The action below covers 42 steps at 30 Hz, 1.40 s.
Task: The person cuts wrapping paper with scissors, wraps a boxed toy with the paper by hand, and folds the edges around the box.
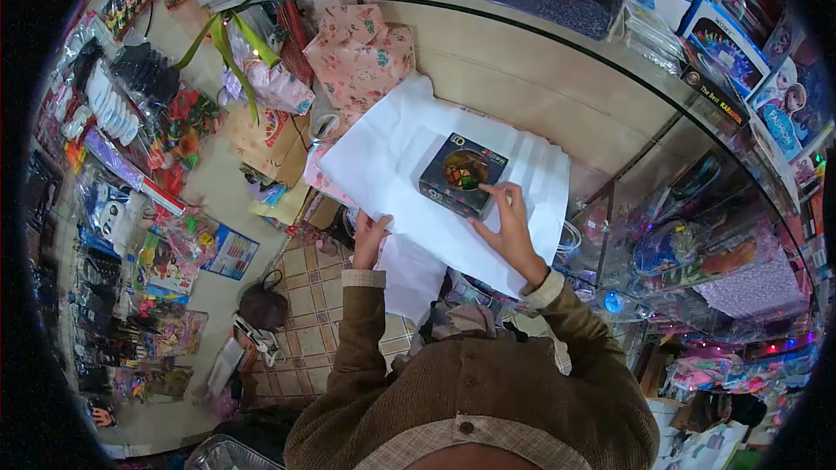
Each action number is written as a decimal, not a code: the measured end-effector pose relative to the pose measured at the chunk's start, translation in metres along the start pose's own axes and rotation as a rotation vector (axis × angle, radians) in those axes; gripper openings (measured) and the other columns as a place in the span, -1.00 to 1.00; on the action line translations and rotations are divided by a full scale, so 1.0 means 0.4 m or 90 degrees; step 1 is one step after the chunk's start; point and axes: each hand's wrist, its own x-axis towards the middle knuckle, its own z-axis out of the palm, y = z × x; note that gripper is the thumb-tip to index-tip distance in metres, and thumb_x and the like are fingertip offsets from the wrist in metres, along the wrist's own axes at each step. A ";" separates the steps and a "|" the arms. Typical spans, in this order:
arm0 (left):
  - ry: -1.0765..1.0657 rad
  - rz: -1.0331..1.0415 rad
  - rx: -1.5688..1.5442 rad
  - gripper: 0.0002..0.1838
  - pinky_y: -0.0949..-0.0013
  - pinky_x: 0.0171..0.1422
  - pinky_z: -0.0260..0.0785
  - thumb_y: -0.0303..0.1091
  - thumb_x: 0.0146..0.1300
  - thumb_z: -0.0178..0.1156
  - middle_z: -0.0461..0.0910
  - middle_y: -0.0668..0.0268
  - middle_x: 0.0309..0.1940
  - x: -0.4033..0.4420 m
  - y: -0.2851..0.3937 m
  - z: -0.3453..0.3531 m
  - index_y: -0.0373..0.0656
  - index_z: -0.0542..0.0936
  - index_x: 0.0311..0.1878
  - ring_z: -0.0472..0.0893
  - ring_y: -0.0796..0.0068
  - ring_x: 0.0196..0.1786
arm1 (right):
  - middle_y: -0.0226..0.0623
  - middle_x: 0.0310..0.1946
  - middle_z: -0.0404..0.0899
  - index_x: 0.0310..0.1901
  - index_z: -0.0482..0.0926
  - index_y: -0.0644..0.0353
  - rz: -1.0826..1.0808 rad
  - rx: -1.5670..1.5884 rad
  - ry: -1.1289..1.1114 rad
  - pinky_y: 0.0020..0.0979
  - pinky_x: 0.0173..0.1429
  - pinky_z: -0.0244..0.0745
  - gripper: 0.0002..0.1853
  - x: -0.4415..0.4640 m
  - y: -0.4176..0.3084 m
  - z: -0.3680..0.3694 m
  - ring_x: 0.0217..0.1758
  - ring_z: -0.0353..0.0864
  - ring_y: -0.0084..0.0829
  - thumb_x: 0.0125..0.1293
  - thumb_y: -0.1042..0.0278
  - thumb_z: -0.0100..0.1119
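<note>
A dark box (461, 176) with a coloured cube pictured on its top lies on a large sheet of white paper (514, 248). My right hand (509, 224) touches the box's right side, thumb and fingers spread around its near right corner. At the paper's near left edge, my left hand (370, 237) pinches the sheet between thumb and fingers. Part of the paper hangs down below that hand.
Pink floral paper (361, 52) and a brown paper bag (266, 146) lie beyond and left of the sheet. A glass shelf edge (557, 33) curves across the far side. Packaged toys (144, 261) line the left wall. A glass case (688, 235) stands at right.
</note>
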 end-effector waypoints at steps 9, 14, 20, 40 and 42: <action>0.004 0.150 0.036 -0.58 0.44 0.01 0.37 -0.39 0.26 0.16 0.53 0.28 -0.08 0.007 0.096 0.059 -0.29 0.37 0.15 0.51 0.47 -0.05 | -0.05 0.12 0.17 0.10 0.42 0.15 -0.030 0.054 -0.011 -0.20 0.26 0.29 -0.43 0.046 0.038 0.019 0.21 0.29 -0.05 0.03 0.31 0.41; -0.003 0.104 -0.045 -0.64 0.48 -0.03 0.37 -0.27 0.35 0.06 0.53 0.29 -0.09 -0.016 0.177 0.107 -0.29 0.41 0.12 0.52 0.55 -0.08 | -0.01 0.15 0.15 0.12 0.39 0.14 -0.038 0.057 -0.019 -0.16 0.25 0.30 -0.42 0.050 0.048 0.038 0.24 0.27 -0.01 0.05 0.30 0.39; -0.297 0.122 0.103 -0.65 0.35 0.15 0.31 -0.30 0.37 -0.01 0.54 0.23 0.00 0.019 0.102 0.074 -0.26 0.46 0.14 0.50 0.43 0.07 | -0.06 0.13 0.24 0.10 0.46 0.15 0.007 0.042 -0.015 -0.28 0.03 0.45 -0.44 0.032 0.023 0.057 -0.01 0.48 -0.17 0.04 0.29 0.40; -0.555 0.204 0.544 -0.70 0.23 0.29 0.24 -0.24 0.14 0.29 0.63 0.07 -0.35 0.052 0.293 0.139 -0.36 0.63 -0.28 0.59 0.26 -0.07 | -0.28 0.02 0.31 -0.18 0.68 0.14 0.222 0.398 0.056 -0.51 -0.12 0.47 -0.83 0.060 0.104 0.094 -0.16 0.48 -0.48 0.22 0.33 0.21; -0.463 0.189 0.518 -0.64 0.25 0.15 0.36 -0.24 0.10 0.33 0.61 0.03 -0.35 0.022 0.327 0.181 -0.36 0.61 -0.18 0.59 0.23 -0.12 | -0.27 0.02 0.30 -0.20 0.67 0.13 0.248 0.355 0.011 -0.48 -0.12 0.47 -0.83 0.083 0.100 0.080 -0.11 0.47 -0.47 0.21 0.31 0.23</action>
